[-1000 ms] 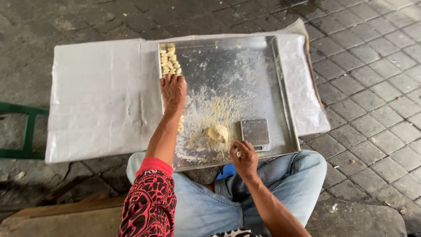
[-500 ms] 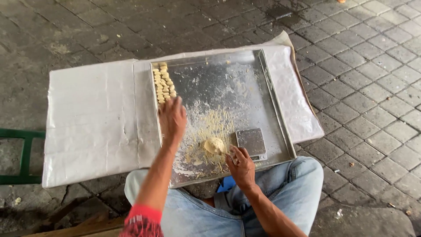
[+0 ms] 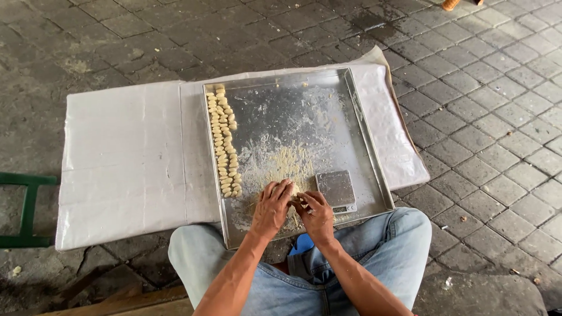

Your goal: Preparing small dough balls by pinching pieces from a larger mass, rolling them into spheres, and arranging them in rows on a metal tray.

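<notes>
Left hand (image 3: 272, 206) has drawn back from the dough pieces (image 3: 224, 143) to the tray (image 3: 369, 140) near edge; both hands, right hand (image 3: 316, 213) included, curl around the dough lump (image 3: 292, 191); far tray floor open.

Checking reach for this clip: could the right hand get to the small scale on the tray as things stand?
Probably yes. The right hand is on the dough lump, right beside the small scale on the metal tray, with nothing between them.
</notes>
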